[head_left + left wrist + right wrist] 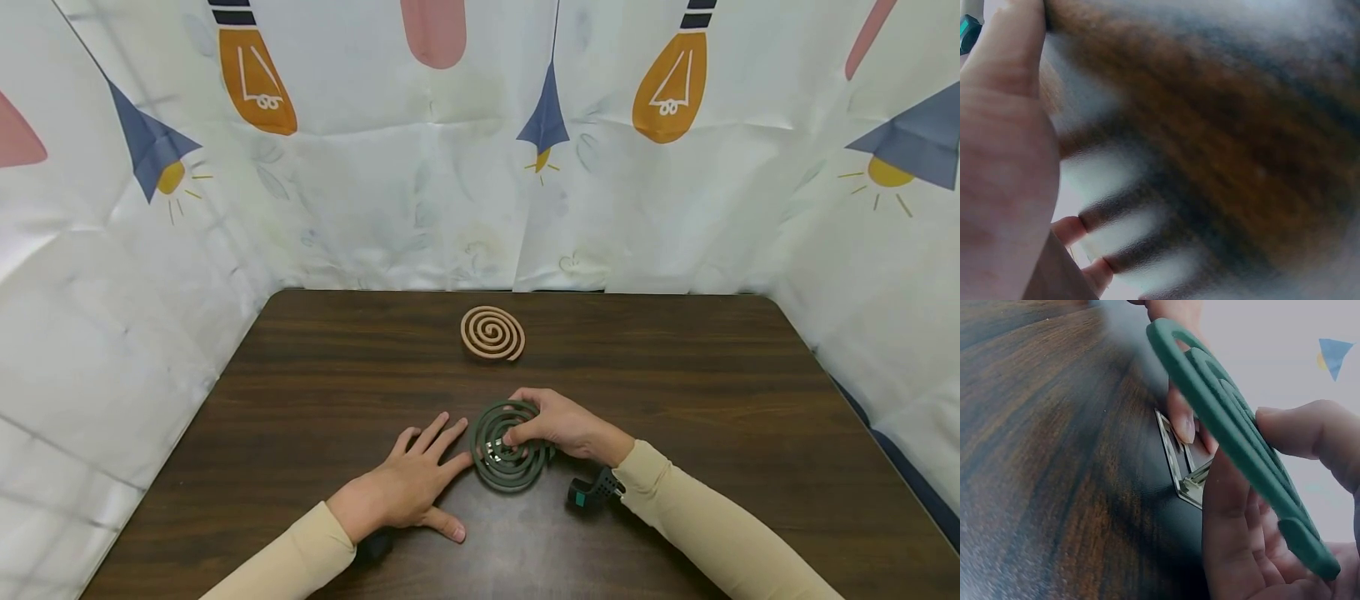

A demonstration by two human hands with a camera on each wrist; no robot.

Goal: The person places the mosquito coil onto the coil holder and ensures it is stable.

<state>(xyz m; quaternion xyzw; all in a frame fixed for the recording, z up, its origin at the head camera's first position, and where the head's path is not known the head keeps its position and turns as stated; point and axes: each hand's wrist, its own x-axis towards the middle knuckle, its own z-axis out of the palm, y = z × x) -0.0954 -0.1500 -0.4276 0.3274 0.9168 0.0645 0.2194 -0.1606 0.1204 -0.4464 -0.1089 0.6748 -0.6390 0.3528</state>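
Observation:
A green mosquito coil (506,486) is tilted above the table, pinched between the thumb and fingers of my right hand (566,427). In the right wrist view the coil (1229,436) appears nearly edge-on, thumb on one face and fingers behind the other. Beneath it lies a thin metal coil stand (1169,456), glimpsed through the rings in the head view. My left hand (405,490) rests on the table with fingers spread, and one of its fingertips (1185,428) touches the stand. The left wrist view shows mostly the left palm and blurred tabletop.
A tan mosquito coil (487,356) lies farther back on the dark wooden table (360,358). A black wrist camera (588,493) hangs under the right wrist. Printed white curtains (465,208) enclose the back and sides of the table.

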